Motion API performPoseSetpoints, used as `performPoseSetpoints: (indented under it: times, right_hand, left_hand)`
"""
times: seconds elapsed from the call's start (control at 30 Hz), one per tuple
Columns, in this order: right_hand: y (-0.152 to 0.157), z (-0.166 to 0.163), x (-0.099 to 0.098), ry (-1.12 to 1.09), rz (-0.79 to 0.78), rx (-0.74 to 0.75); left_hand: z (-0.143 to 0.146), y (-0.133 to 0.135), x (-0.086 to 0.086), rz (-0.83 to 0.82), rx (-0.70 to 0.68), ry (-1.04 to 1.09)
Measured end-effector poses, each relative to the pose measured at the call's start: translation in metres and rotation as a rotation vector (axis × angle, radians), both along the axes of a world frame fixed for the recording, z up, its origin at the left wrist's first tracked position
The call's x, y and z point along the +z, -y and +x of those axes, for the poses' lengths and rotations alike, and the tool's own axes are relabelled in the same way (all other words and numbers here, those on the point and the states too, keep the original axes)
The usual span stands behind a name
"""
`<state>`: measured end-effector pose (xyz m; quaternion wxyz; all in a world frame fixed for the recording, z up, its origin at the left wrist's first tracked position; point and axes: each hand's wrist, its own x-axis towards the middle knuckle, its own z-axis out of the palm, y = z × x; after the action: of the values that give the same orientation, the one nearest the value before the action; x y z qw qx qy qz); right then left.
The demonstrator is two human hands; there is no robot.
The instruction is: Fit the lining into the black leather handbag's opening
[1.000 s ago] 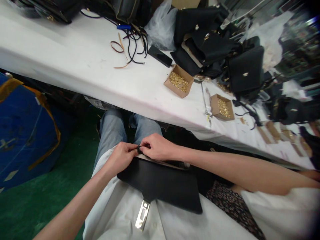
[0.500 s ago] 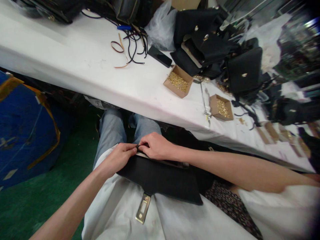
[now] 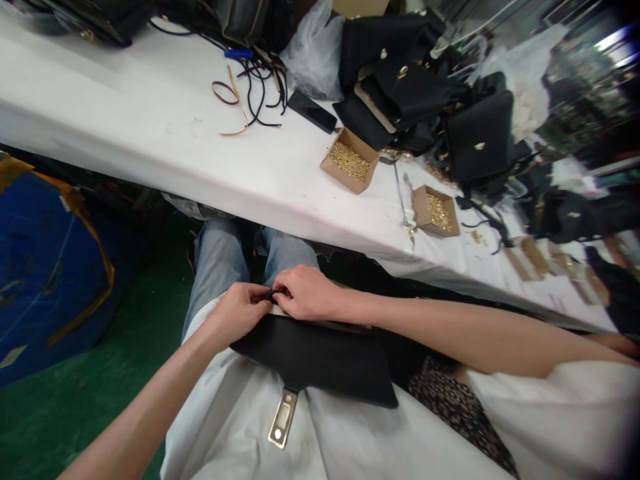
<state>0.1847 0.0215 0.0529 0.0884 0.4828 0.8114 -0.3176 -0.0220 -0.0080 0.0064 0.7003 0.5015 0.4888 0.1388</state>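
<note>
A black handbag point(image 3: 320, 357) lies across my lap, its flap folded toward me and a gold clasp plate point(image 3: 283, 419) hanging from the flap's edge. My left hand point(image 3: 241, 310) pinches the bag's edge at its left end, thumb against fingers. Right beside it, my right hand point(image 3: 307, 293) is closed on the same edge, with its fingertips almost meeting the left ones. A light lining strip shows just under the fingers. Whatever small part sits between the fingertips is hidden.
Ahead runs a white-covered table point(image 3: 165, 127). On it are two cardboard boxes of small gold pieces, one nearer the middle point(image 3: 350, 160) and another point(image 3: 436, 212), a phone point(image 3: 313, 111), cords point(image 3: 257, 93) and several black bags point(image 3: 480, 137). A blue bundle point(image 3: 45, 267) stands at left.
The view has shifted slightly, so the table's things sit a little further left. Both hands stay at the same edge of the bag, with only small finger movement.
</note>
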Motion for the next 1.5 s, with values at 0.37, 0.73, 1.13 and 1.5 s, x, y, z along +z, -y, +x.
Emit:
performPoseSetpoints:
  times: [0.37, 0.73, 1.13, 1.5]
  right_hand:
    - [0.003, -0.002, 0.005, 0.09, 0.072, 0.11]
    - [0.002, 0.003, -0.002, -0.002, 0.026, 0.048]
    - [0.001, 0.004, -0.014, -0.11, -0.149, -0.2]
    - [0.002, 0.005, -0.018, -0.208, -0.196, -0.251]
  left_hand:
    - [0.006, -0.003, -0.013, -0.006, 0.022, -0.016]
    - [0.007, -0.011, -0.01, 0.127, -0.022, -0.143]
    - [0.014, -0.002, -0.014, 0.171, 0.031, -0.137]
    - [0.018, 0.005, -0.027, 0.091, 0.149, -0.096]
